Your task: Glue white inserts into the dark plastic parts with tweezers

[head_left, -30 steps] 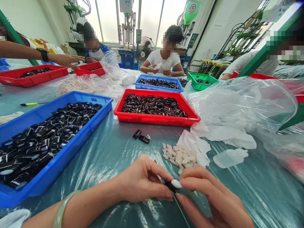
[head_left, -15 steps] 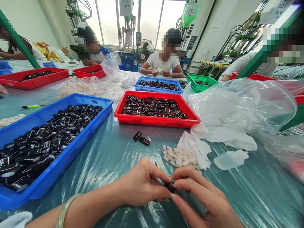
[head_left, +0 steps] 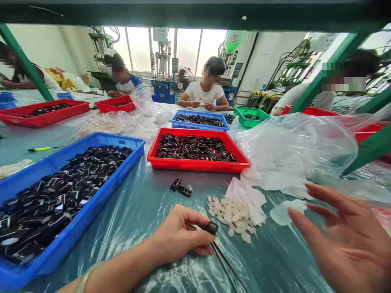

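Note:
My left hand (head_left: 186, 236) pinches a small glossy black plastic casing (head_left: 211, 228) between thumb and fingertips, above the table. Dark tweezers (head_left: 227, 266) extend from below that hand toward the front edge; whether the fingers touch them is hidden. My right hand (head_left: 345, 232), slightly blurred, is open with thumb and fingers spread. Beyond its fingertips lies a translucent white squeeze bottle (head_left: 282, 213); I cannot tell whether they touch. Between the hands is a pile of small whitish translucent pieces (head_left: 229, 213) beside a white cloth (head_left: 249, 199). Two more black casings (head_left: 185, 191) lie behind.
A long blue tray (head_left: 122, 171) at left and a red tray (head_left: 198, 165) ahead hold many black casings. Clear plastic bags (head_left: 299, 142) bulge at right. A green overhead beam (head_left: 195, 16) and slanted post (head_left: 324, 85) frame the table. Several people sit around it.
My right hand has let go of the black casing and moved right, opening near the bottle. My left hand keeps the casing. The view has tilted up, bringing the green beam into sight.

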`<act>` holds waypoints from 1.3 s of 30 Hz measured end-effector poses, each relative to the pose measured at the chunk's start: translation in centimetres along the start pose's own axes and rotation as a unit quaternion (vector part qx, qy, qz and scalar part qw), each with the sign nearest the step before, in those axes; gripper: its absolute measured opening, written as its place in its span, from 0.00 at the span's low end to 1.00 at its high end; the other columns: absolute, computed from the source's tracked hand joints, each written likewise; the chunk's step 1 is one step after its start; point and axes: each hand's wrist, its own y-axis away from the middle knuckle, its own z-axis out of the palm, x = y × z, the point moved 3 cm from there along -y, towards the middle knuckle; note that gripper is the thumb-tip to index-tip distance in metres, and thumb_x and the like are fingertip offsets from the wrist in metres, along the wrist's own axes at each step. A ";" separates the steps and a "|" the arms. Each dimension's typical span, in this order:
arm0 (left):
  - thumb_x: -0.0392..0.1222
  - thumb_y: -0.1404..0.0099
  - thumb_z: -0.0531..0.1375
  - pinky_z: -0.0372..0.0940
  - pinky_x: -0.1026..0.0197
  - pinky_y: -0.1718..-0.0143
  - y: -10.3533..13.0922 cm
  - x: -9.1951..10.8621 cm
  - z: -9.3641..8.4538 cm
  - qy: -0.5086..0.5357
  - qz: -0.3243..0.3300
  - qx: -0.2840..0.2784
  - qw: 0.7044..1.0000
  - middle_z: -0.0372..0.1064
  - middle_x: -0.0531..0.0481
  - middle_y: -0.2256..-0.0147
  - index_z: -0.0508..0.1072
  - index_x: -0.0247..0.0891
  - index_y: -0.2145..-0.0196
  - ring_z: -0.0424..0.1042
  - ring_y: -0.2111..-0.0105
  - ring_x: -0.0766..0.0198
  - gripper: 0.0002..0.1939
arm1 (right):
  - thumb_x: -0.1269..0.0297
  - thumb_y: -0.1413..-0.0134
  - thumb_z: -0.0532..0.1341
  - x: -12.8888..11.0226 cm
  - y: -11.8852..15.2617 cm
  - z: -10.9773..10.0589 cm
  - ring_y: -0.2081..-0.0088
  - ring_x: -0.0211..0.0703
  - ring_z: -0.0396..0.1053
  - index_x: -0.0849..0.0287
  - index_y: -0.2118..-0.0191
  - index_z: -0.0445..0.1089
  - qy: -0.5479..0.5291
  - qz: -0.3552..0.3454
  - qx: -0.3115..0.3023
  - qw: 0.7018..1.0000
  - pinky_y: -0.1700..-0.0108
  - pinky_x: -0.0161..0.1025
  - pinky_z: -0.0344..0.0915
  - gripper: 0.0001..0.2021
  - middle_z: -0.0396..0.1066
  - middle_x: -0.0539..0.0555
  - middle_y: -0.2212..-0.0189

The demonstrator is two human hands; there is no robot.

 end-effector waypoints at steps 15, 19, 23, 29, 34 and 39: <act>0.40 0.55 0.66 0.66 0.69 0.76 0.1 0.2 -0.1 0.029 0.020 -0.037 0.999 0.73 0.44 0.71 0.76 0.30 0.70 0.74 0.75 0.64 0.13 | 0.49 0.66 0.63 8.7 -0.1 2.1 0.68 0.51 0.73 0.58 0.64 0.70 -0.040 0.197 -0.222 0.954 0.67 0.43 0.70 0.22 0.75 0.55 0.70; 0.40 0.55 0.67 0.66 0.70 0.77 0.2 0.0 0.0 0.049 0.017 -0.069 0.996 0.74 0.44 0.71 0.76 0.30 0.71 0.74 0.75 0.63 0.13 | 0.53 0.63 0.65 5.4 -0.7 2.1 0.64 0.51 0.71 0.58 0.61 0.71 -0.036 0.115 -0.228 0.966 0.64 0.42 0.68 0.21 0.75 0.57 0.63; 0.38 0.54 0.67 0.66 0.70 0.77 0.4 0.0 0.2 0.052 0.016 -0.108 0.993 0.73 0.45 0.73 0.76 0.29 0.71 0.74 0.75 0.64 0.11 | 0.59 0.57 0.63 0.8 -0.8 3.2 0.57 0.49 0.69 0.53 0.58 0.71 -0.046 -0.022 -0.253 0.966 0.58 0.42 0.67 0.16 0.72 0.53 0.59; 0.36 0.52 0.65 0.65 0.72 0.77 0.8 0.2 0.2 0.063 0.019 -0.135 0.989 0.73 0.47 0.74 0.76 0.29 0.72 0.74 0.76 0.67 0.08 | 0.76 0.48 0.52 -3.9 0.1 4.9 0.56 0.44 0.67 0.54 0.52 0.65 0.006 -0.302 -0.234 0.924 0.58 0.41 0.68 0.18 0.68 0.55 0.58; 0.33 0.51 0.64 0.66 0.73 0.77 0.9 0.1 0.4 0.079 0.018 -0.162 0.983 0.72 0.49 0.75 0.76 0.29 0.72 0.73 0.77 0.69 0.06 | 0.77 0.47 0.51 -4.2 0.8 5.1 0.57 0.46 0.65 0.56 0.51 0.63 0.040 -0.359 -0.206 0.909 0.58 0.44 0.67 0.18 0.67 0.57 0.60; 0.33 0.50 0.64 0.66 0.73 0.77 0.9 0.0 0.6 0.089 0.004 -0.176 0.980 0.73 0.48 0.72 0.76 0.30 0.71 0.73 0.77 0.70 0.07 | 0.80 0.48 0.50 -4.1 1.4 4.8 0.53 0.48 0.62 0.60 0.52 0.64 0.070 -0.388 -0.198 0.898 0.55 0.46 0.64 0.19 0.66 0.59 0.58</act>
